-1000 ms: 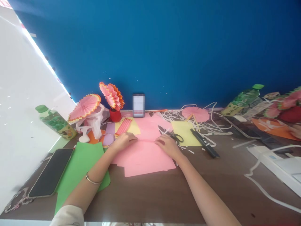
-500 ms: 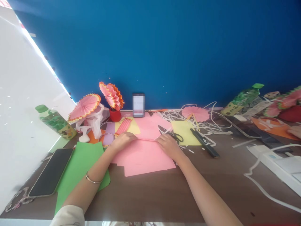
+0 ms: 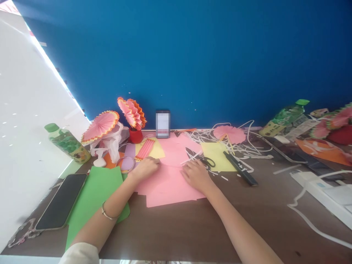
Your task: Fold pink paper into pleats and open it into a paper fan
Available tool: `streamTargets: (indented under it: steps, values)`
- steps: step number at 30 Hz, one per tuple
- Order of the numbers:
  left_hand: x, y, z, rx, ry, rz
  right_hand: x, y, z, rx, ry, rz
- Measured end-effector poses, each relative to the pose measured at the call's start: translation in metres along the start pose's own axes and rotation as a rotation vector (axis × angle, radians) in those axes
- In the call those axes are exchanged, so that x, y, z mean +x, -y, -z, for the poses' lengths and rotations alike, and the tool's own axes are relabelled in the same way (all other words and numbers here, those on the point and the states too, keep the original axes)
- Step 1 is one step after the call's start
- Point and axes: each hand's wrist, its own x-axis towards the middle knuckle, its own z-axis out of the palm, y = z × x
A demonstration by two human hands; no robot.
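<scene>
A stack of pink paper sheets lies in front of me, with a faint crease or edge running across between my hands. My left hand is at the left end of that crease, its fingers closed together on the pink paper. At the right end, my right hand has its fingers bent together on the paper; the fingertips are partly hidden. Just behind my left hand is a pleated pink paper strip with orange edges. Black scissors lie beside my right hand.
Green paper and a phone lie left. Paper fans, a bottle and a propped phone stand behind. Right are yellow paper, a black cutter, white strips and a power strip.
The raised pink fold between my hands now lies lower and flatter. My hands have shifted slightly, and the right fingers sit a little lower on the paper. The view has moved slightly.
</scene>
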Motion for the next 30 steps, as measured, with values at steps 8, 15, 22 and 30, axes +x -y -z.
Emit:
streamTargets:
  steps: [8,15,22,30]
  values:
    - [0.001,-0.009,-0.007,-0.027,-0.111,0.045,0.006,-0.006,-0.014,0.192,0.064,-0.344]
    - [0.004,-0.005,-0.021,-0.166,-0.253,0.222,0.003,-0.003,-0.011,0.288,0.021,-0.263]
    - [0.003,0.003,-0.025,-0.365,-0.292,0.082,0.0,-0.005,-0.009,0.348,-0.254,-0.095]
    - [0.002,0.003,-0.023,-0.279,-0.256,-0.075,0.0,-0.008,-0.012,0.298,-0.358,-0.072]
